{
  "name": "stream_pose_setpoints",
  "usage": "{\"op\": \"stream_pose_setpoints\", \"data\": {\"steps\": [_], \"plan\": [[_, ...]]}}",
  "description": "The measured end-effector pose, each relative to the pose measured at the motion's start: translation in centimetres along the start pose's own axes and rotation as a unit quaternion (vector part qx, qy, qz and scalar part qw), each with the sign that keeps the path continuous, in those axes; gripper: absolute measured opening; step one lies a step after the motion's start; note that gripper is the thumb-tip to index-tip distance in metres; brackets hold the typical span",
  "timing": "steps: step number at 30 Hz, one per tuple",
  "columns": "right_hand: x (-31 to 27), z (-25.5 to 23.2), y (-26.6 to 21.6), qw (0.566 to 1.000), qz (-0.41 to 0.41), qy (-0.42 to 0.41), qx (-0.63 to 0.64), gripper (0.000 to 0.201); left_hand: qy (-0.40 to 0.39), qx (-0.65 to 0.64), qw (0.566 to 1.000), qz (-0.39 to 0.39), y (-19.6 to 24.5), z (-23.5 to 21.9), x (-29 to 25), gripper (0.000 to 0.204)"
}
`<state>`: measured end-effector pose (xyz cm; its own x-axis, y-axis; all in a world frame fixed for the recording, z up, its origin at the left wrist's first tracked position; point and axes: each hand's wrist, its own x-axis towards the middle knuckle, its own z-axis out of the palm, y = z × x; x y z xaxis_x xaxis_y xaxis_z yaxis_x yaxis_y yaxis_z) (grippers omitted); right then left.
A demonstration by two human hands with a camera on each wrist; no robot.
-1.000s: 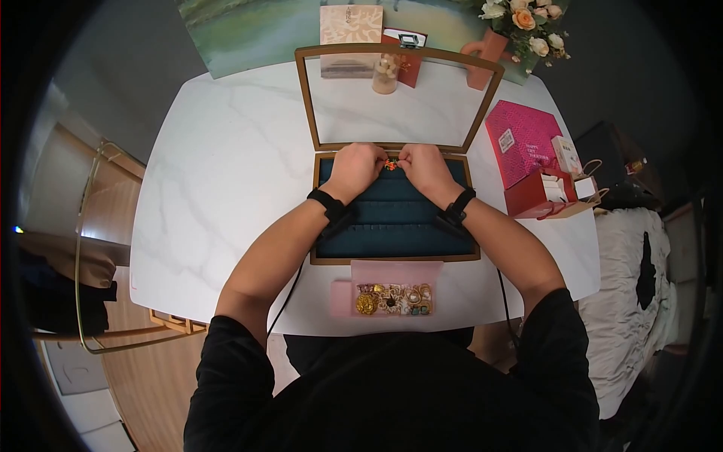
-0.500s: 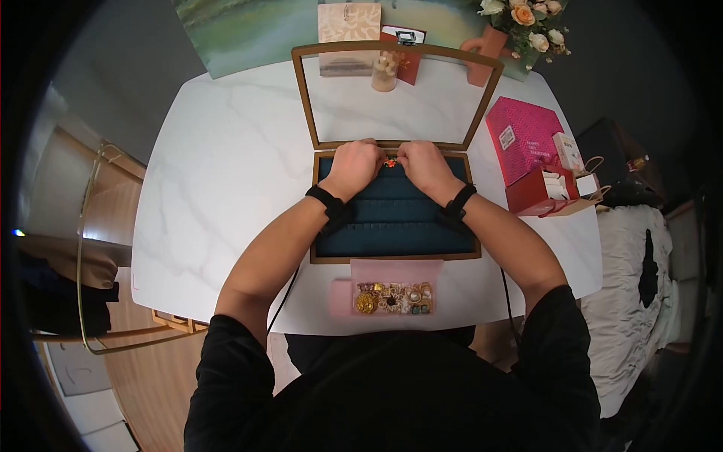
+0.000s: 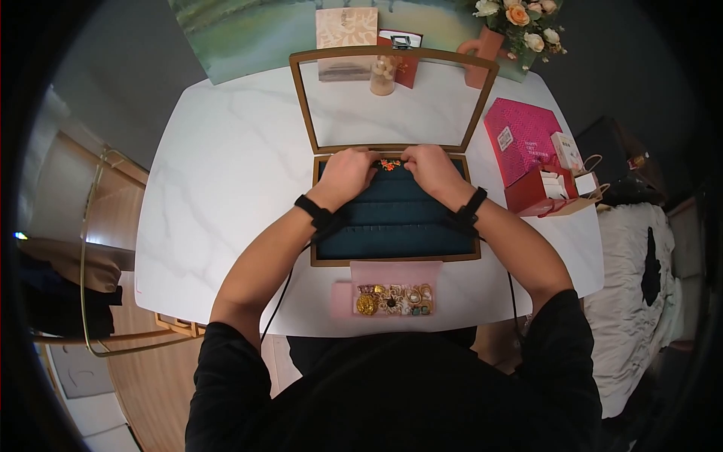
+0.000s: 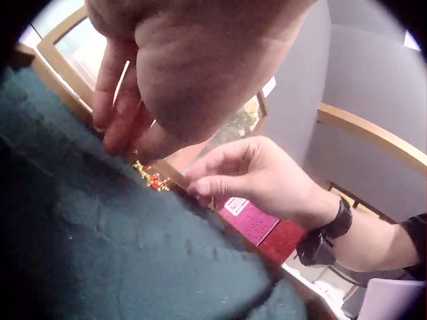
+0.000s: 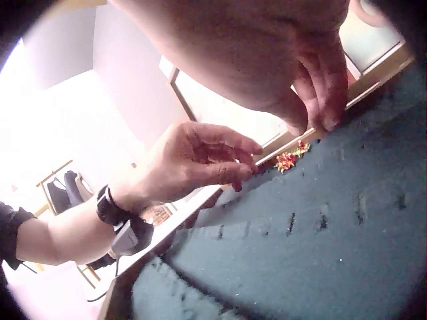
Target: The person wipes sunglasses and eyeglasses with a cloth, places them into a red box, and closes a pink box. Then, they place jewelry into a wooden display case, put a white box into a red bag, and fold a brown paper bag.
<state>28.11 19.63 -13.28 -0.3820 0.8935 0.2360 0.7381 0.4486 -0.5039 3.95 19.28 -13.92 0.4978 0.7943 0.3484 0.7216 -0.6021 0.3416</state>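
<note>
An orange-red and yellow ornament (image 3: pixel 390 164) lies at the back of the dark teal lining (image 3: pixel 392 235) of a wooden-framed case. My left hand (image 3: pixel 346 177) is just left of it, fingers relaxed and holding nothing. On its other side my right hand (image 3: pixel 437 172) has loosely bent fingers near the case's back edge, with nothing seen in them. The right wrist view shows a gap between the ornament (image 5: pixel 288 161) and the left hand's fingers (image 5: pixel 230 167). In the left wrist view, the left hand's fingers hang close beside the ornament (image 4: pixel 155 181).
The case's glazed lid (image 3: pixel 301 105) stands raised behind. A pink box (image 3: pixel 343 300) of gold and pearly jewellery lies in front of the case. To the right are a magenta box (image 3: pixel 520 139) and a red bag (image 3: pixel 531 197); a flower vase (image 3: pixel 482 64) stands at the back.
Both hands have moved apart from the ornament, the left one leftward and the right one rightward. Their fingers have let go, and the ornament stays at the back of the lining.
</note>
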Motion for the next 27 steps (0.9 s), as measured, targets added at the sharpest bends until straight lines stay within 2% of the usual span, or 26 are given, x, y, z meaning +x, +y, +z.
{"op": "stream_pose_setpoints", "data": {"steps": [4,6,9,10,11,13,14,16,17,18,20,22,24,25,27], "plan": [[-3.8,-3.6,0.4,1.0,-0.013,-0.017,-0.001,0.017,-0.021,0.001,1.0,-0.009,0.9,-4.3,-3.4,0.021],[-6.7,-6.7,-0.7,0.998,0.01,-0.037,0.041,0.017,-0.026,-0.045,0.997,-0.059,1.5,-7.0,-6.3,0.021],[-12.5,-9.5,-2.9,0.989,0.092,-0.009,0.119,0.016,0.013,-0.077,0.989,-0.126,2.3,-9.2,-12.0,0.02],[-14.3,-9.9,-3.6,0.984,0.108,0.001,0.139,0.016,0.015,-0.1,0.982,-0.158,2.6,-9.4,-13.8,0.019],[-16.0,-9.7,-3.8,0.983,0.119,0.019,0.14,0.016,0.011,-0.1,0.982,-0.159,2.9,-9.4,-15.3,0.019],[-18.8,-9.2,-4.2,0.98,0.142,0.053,0.132,0.017,0.028,-0.142,0.958,-0.247,3.7,-9.2,-17.8,0.021],[-19.6,-8.8,-4.3,0.979,0.143,0.053,0.132,0.017,0.028,-0.142,0.958,-0.248,4.3,-9.3,-18.4,0.021],[-20.9,-7.8,-4.3,0.972,0.173,0.11,0.112,0.017,0.029,-0.161,0.944,-0.285,5.6,-9.7,-19.1,0.024],[-21.3,-7.3,-4.3,0.971,0.181,0.117,0.105,0.015,0.017,-0.196,0.95,-0.242,5.9,-9.6,-19.2,0.031],[-21.5,-6.9,-4.4,0.971,0.181,0.118,0.106,0.015,0.017,-0.195,0.95,-0.241,6.3,-9.6,-19.1,0.031],[-21.6,-6.1,-4.8,0.98,0.147,0.106,0.085,0.014,-0.006,-0.207,0.973,-0.105,8.2,-9.4,-18.0,0.042],[-21.5,-5.2,-5.0,0.979,0.144,0.106,0.103,0.015,-0.021,-0.206,0.974,-0.097,9.9,-8.9,-16.9,0.046],[-21.1,-4.7,-4.9,0.989,0.065,0.122,0.043,0.018,-0.037,-0.205,0.974,-0.088,10.5,-8.6,-16.3,0.051],[-20.6,-4.9,-5.0,0.989,0.064,0.124,0.043,0.018,-0.055,-0.216,0.97,-0.101,10.5,-8.3,-16.3,0.05],[-19.3,-5.7,-5.0,0.993,0.053,0.089,0.053,0.019,-0.074,-0.226,0.965,-0.112,10.3,-7.9,-16.4,0.05]]}}
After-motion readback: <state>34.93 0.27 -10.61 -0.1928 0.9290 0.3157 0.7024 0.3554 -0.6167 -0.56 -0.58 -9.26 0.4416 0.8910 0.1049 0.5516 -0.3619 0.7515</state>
